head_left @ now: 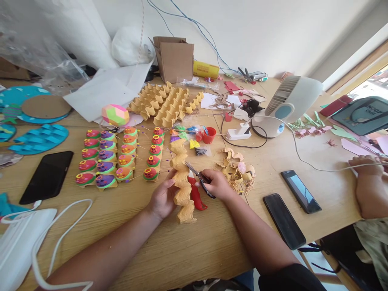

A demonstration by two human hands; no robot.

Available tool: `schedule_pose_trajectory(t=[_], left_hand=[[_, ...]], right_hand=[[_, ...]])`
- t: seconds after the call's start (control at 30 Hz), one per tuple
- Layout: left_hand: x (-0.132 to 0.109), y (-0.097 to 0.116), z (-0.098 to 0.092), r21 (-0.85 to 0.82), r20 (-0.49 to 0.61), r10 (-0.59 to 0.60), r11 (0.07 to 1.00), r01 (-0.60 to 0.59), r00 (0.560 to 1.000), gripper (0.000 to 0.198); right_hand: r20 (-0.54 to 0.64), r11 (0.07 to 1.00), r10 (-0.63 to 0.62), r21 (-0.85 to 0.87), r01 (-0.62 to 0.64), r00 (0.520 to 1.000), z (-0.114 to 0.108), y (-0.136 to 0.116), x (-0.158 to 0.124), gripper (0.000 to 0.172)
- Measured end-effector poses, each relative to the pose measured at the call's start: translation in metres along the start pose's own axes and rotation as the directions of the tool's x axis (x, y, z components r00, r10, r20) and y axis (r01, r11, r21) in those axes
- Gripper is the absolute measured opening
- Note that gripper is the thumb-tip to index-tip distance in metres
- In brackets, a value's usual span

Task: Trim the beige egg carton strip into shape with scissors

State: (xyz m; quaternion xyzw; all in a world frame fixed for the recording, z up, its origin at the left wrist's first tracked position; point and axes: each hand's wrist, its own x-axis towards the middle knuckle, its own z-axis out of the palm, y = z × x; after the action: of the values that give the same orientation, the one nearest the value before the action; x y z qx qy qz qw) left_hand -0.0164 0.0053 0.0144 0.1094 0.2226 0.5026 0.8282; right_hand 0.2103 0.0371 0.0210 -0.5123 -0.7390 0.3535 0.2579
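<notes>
My left hand (163,197) grips a tan strip of egg carton (182,188) by its left side, holding it upright in front of me. In my right hand (216,184) is a pair of scissors (198,174), its blades at the strip's right edge, near the upper part. A red piece, perhaps a bag or clay (197,196), lies on the table behind the strip, partly hidden. Left of the strip stand several rows of painted carton cups (153,150) with faces. To the right of my right hand lies a heap of carton scraps (239,171).
Uncut egg cartons (171,107) lie at the back, near a cardboard box (176,60). A white fan (287,105) stands right, its cable crossing the table. Two phones (285,220) lie front right, another phone (47,176) left. Another person's arm (371,186) rests at the right edge.
</notes>
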Motion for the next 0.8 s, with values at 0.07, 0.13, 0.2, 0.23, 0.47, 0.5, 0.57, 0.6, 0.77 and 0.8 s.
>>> schedule_pose_trajectory(t=[0.07, 0.13, 0.2, 0.23, 0.47, 0.5, 0.57, 0.6, 0.77, 0.8], left_hand=[[0.0000, 0.0000, 0.0000, 0.005, 0.006, -0.002, 1.000, 0.002, 1.000, 0.041], [0.0002, -0.0001, -0.0002, 0.006, 0.007, -0.002, 1.000, 0.002, 1.000, 0.040], [0.0002, -0.0003, -0.0002, 0.006, 0.003, -0.002, 1.000, 0.002, 1.000, 0.040], [0.0001, -0.0004, 0.0000, 0.006, -0.001, 0.001, 1.000, -0.001, 1.000, 0.040], [-0.0008, -0.0010, 0.0020, 0.030, -0.014, 0.005, 1.000, -0.004, 1.000, 0.043], [-0.0008, -0.0010, 0.0021, 0.028, -0.017, 0.008, 1.000, -0.007, 1.000, 0.043], [-0.0008, -0.0011, 0.0022, 0.023, -0.020, 0.015, 1.000, -0.014, 1.000, 0.042], [-0.0008, -0.0010, 0.0022, 0.020, -0.020, 0.015, 1.000, -0.015, 1.000, 0.042], [-0.0011, -0.0002, 0.0024, 0.000, 0.006, -0.006, 1.000, 0.006, 1.000, 0.045], [-0.0012, -0.0001, 0.0026, -0.001, 0.008, -0.009, 1.000, 0.009, 1.000, 0.045]], right_hand=[[-0.014, 1.000, 0.001, -0.001, -0.001, 1.000, 0.0002, -0.0003, -0.0001, 0.050], [-0.018, 1.000, -0.002, -0.001, 0.002, 1.000, 0.0002, -0.0006, 0.0000, 0.051], [-0.016, 1.000, -0.003, 0.000, 0.003, 1.000, 0.0003, -0.0005, 0.0001, 0.051], [-0.017, 1.000, -0.002, 0.004, 0.002, 1.000, 0.0004, -0.0002, 0.0002, 0.051], [-0.013, 0.999, -0.005, 0.050, 0.005, 1.000, 0.0029, 0.0029, 0.0010, 0.055], [-0.011, 0.998, -0.004, 0.056, 0.004, 1.000, 0.0031, 0.0031, 0.0012, 0.056], [-0.010, 0.998, -0.004, 0.066, 0.004, 1.000, 0.0033, 0.0033, 0.0014, 0.057], [-0.011, 0.998, -0.005, 0.070, 0.006, 1.000, 0.0033, 0.0034, 0.0015, 0.057], [-0.008, 0.996, -0.022, 0.091, 0.022, 1.000, 0.0033, 0.0043, 0.0023, 0.060], [-0.004, 0.995, -0.021, 0.095, 0.021, 1.000, 0.0034, 0.0045, 0.0023, 0.059]])
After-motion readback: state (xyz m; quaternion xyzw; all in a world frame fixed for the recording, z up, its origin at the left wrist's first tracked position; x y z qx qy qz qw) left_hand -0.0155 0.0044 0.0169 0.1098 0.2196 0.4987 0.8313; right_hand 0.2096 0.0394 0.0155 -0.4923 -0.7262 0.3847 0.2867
